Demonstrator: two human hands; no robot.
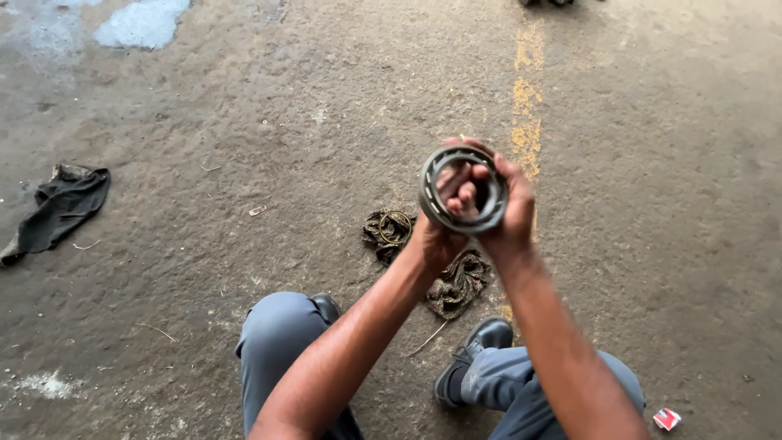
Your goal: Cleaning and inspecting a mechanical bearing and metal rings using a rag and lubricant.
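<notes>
1. Steel-grey and round, a large bearing ring (462,190) is being held up in front of the person, above the concrete floor (244,163) and roughly level with the yellow painted line (527,106) behind it.
2. The left hand (444,220) is gripping the ring from below, its fingers (454,186) reaching through the open middle and curling closed on the metal.
3. The right hand (509,208) is wrapping around the ring's right edge, closed on it, with the thumb lying over the top rim.
4. Both forearms are stretching forward from the bottom of the view, meeting at the ring.
5. A crumpled, oily rag (440,265) is lying on the floor just below the hands, and a thin metal ring (395,226) is resting on its left part.
6. The person is crouching in grey trousers (277,334), with black shoes (476,346) planted near the rag.
7. A dark cloth (59,208) is lying well apart at the left, and a small red and white packet (666,419) is sitting at the lower right.
</notes>
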